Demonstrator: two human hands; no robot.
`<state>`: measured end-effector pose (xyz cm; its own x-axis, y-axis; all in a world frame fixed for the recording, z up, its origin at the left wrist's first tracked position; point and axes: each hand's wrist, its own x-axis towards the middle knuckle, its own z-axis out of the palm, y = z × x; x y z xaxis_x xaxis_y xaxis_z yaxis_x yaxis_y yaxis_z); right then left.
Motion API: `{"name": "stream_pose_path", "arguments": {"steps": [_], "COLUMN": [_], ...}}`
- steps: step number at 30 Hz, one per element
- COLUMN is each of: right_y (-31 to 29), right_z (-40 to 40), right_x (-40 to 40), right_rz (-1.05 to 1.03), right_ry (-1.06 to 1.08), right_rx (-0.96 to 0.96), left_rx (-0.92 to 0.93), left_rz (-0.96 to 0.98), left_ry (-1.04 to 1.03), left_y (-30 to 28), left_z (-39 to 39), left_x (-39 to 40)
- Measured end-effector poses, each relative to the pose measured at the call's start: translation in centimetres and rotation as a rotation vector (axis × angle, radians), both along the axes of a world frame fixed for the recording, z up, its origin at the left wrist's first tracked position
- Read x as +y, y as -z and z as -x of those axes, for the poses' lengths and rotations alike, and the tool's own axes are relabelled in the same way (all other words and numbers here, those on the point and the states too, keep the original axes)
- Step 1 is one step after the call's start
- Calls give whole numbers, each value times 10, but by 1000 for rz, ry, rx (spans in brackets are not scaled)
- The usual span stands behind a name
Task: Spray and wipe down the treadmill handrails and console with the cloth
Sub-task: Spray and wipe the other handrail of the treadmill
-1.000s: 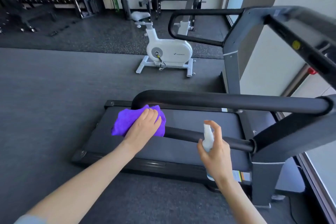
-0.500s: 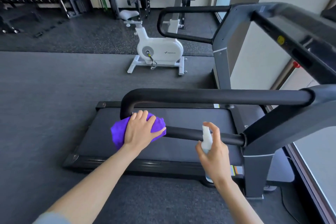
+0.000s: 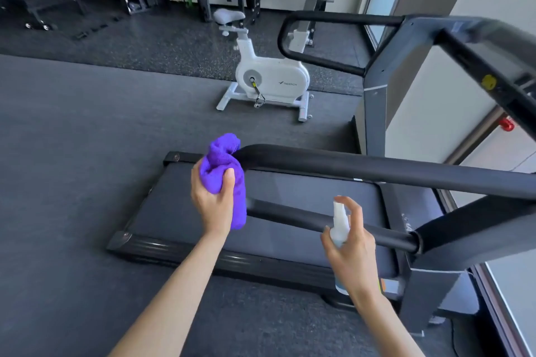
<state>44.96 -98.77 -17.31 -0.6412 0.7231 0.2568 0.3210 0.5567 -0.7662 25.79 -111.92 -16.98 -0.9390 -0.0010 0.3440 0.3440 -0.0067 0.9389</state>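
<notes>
The left hand (image 3: pixel 216 206) is closed around the bunched purple cloth (image 3: pixel 223 171), wiping the curved end of the near handrail (image 3: pixel 362 166). Below that handrail, the right hand (image 3: pixel 352 252) grips the spray bottle (image 3: pixel 340 224), forefinger raised over its nozzle. Next, probably spray further along the handrail, then wipe toward the console.

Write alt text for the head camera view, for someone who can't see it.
A person's left hand grips a bunched purple cloth at the curved end of a black treadmill handrail, while the right hand holds a small spray bottle. A white exercise bike stands behind.
</notes>
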Motion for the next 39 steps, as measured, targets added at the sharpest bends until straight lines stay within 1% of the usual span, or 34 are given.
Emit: {"name": "stream_pose_path", "arguments": {"steps": [2,4,6,7,9,11,13,15,17,18,19,21,22,27,29,31,33,35,37,39], "right_y": [-1,1,2,2,4,4,6,7,9,11,11,11,11,2,2,5,8,10,11,11], "right_z": [5,7,7,7,6,7,8,11,14,16,17,20,20,11,0,-13,-25,-36,-46,-55], "right_x": [-5,-8,-12,-13,-13,-12,-13,-18,-24,-27,-29,-32,-32,-22,-14,-6,4,14,25,34], "right_rz": [1,-1,0,0,11,27,38,48,46,43,37,32,41,12,10,7,-4,-7,-4,-5], "right_ry": [-7,-12,-19,-23,-17,-4,11,19,22,17,12,19,33,95,118,120,100,71,38,16], "right_rx": [-5,-9,-15,-18,-29,-36,-32,-23,-23,-31,-40,-52,-53,-6,-2,-7,-4,-6,-2,1], "left_rx": [-84,-210,-289,-290,-230,-168,-217,-390,-660,-800,-900,-1018,-1039,-1059,-1061,-1089,-1126,-1141,-1096,-968], "left_rz": [37,114,83,29,-77,-153,-208,-273,-342,-406,-473,-562,-579,-531,-510,-499,-499,-482,-487,-522], "left_ry": [14,49,68,45,-17,-14,-19,-52,-67,-51,-37,-71,-108,-267,-252,-186,-112,-81,-134,-283], "left_y": [22,46,58,55,36,18,17,37,59,66,68,64,62,44,47,49,53,57,62,63], "left_z": [0,-6,-15,-16,-10,-1,-3,-14,-25,-30,-36,-46,-53,-80,-91,-103,-117,-127,-122,-98], "left_x": [-6,-17,-20,-18,-9,-1,4,6,13,19,26,44,53,88,99,108,118,122,113,94]}}
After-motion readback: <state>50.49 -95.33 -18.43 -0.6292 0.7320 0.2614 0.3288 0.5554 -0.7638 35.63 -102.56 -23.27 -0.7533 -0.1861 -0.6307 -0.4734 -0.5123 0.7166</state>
